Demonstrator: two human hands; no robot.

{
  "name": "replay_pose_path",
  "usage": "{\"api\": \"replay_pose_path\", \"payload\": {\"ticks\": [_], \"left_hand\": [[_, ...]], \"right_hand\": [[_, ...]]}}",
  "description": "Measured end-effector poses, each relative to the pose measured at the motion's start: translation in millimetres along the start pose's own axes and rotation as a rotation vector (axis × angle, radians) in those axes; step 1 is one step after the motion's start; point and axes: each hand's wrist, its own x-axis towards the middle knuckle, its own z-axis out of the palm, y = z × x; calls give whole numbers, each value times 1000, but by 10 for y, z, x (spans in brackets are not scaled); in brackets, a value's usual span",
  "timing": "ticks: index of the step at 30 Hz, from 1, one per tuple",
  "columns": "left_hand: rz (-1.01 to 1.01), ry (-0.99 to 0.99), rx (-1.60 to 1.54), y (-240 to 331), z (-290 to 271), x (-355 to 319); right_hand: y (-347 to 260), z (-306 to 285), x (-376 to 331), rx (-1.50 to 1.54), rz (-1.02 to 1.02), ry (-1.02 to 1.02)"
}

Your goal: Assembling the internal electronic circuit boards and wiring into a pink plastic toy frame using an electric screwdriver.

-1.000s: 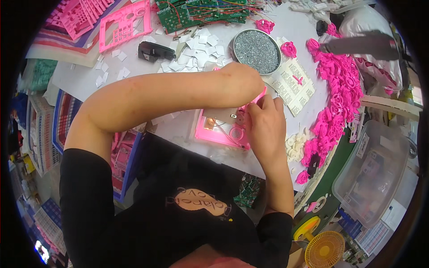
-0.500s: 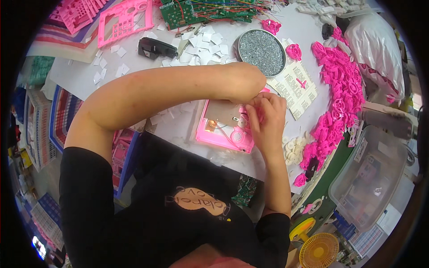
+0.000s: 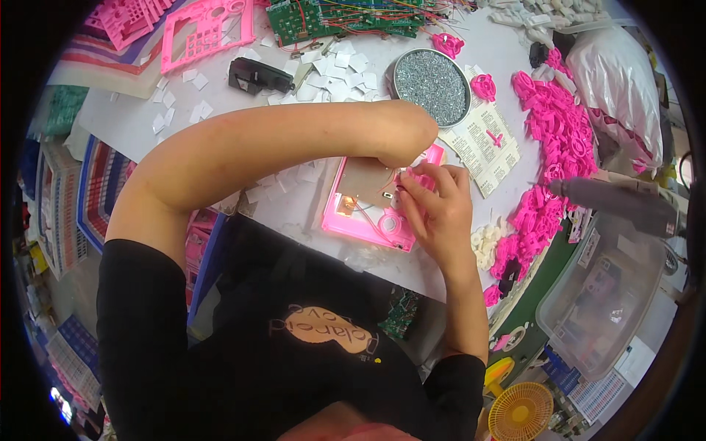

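Observation:
On the table before me lies a pink plastic housing (image 3: 349, 222) with a brown board (image 3: 362, 181) in it, a copper-coloured patch and thin red wires. My left hand (image 3: 408, 132) reaches across the housing's far edge, wrist bent. Its fingers are hidden behind the back of the hand. My right hand (image 3: 443, 206) is over the housing's right side, thumb and fingers pinched together by the board's edge. Whatever is between those fingertips is too small to make out.
A round tin of small screws (image 3: 432, 87) stands beyond my left hand. Pink plastic parts (image 3: 562, 147) are heaped along the right, near a hanging electric screwdriver (image 3: 618, 202). White paper pieces (image 3: 334, 73), a black block (image 3: 257, 76) and green circuit boards (image 3: 323, 22) lie farther back.
My right hand's fingers have shifted slightly left and down, showing more of the housing's far right corner. The hanging screwdriver has swung left over the pink heap. My left hand stays almost in place.

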Motion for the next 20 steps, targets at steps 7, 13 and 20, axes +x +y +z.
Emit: {"api": "replay_pose_path", "payload": {"ticks": [7, 13, 20], "left_hand": [[91, 0, 150, 39, -78, -44], [231, -38, 208, -24, -73, -86], [210, 62, 294, -44, 110, -77]], "right_hand": [[-30, -111, 91, -87, -22, -157], [37, -95, 132, 24, 18, -176], [-7, 93, 37, -47, 41, -15]]}}
